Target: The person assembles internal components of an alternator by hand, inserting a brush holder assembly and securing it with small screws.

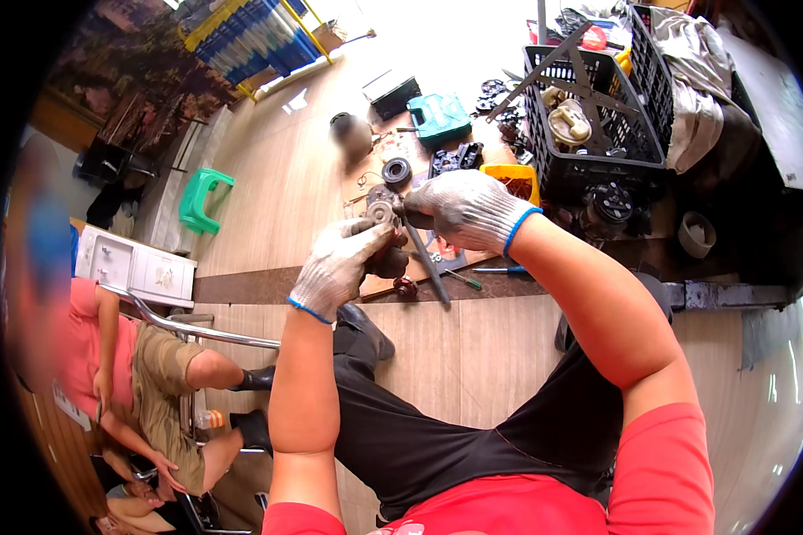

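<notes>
My left hand, in a white knit glove with dark smudges, is closed round a greasy metal part with a round grey disc face. My right hand, gloved the same way, has its fingers pinched together at the part's right side; whatever lies between them is hidden. Below the hands a dark grey bar slants toward me, its upper end covered. A green-handled screwdriver and a blue-handled tool lie on the floor beside it. Just beyond my hands sits a black ring-shaped part.
Ahead stand a teal tool case, a yellow bin and a black crate with metal brackets. A green stool is to the left. Another person sits at the left, near a chrome chair rail.
</notes>
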A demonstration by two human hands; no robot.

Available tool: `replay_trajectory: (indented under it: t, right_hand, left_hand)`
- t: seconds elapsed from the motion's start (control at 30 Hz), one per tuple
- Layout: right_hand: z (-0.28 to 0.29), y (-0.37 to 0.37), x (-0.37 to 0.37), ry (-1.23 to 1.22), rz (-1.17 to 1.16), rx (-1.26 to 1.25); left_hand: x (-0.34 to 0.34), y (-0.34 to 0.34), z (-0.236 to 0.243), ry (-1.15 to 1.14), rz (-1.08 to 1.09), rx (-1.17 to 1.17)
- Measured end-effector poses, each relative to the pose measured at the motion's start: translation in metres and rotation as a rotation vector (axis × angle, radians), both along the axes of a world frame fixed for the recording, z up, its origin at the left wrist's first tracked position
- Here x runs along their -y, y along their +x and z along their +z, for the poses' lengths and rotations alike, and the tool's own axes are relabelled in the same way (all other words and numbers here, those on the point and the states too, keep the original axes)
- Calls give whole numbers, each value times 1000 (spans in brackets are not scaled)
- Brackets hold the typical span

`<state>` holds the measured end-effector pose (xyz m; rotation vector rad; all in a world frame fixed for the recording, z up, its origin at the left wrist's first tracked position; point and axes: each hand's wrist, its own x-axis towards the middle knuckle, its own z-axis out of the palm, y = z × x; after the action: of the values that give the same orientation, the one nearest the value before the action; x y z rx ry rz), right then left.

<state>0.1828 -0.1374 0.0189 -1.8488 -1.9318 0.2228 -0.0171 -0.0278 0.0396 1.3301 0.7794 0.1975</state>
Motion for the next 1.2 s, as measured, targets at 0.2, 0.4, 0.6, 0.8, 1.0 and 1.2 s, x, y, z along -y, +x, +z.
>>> replay_trajectory:
  t: [0.2,0.4,0.6,0.8,1.0,1.2]
  right_hand:
    - [-2,-9,0,67,-105,-46]
    - [1,-33,6,5,-133,-317]
    - [-55,-58,-16,188,-28,-299]
    - [-33,-51,-5,62,-33,-372]
    - [-37,-41,-8,106,-47,-470]
    - [-17,-36,1,217,43,-121]
  left_hand:
    - [-3,7,-11,164,-18,-45]
    - [-4,16,-26,204,241,99]
    - [-12,17,-33,-144,553,445]
    - [-17,16,-29,-336,462,631]
    - [-14,19,-14,-340,374,639]
    - [-14,8,-12,-248,220,590]
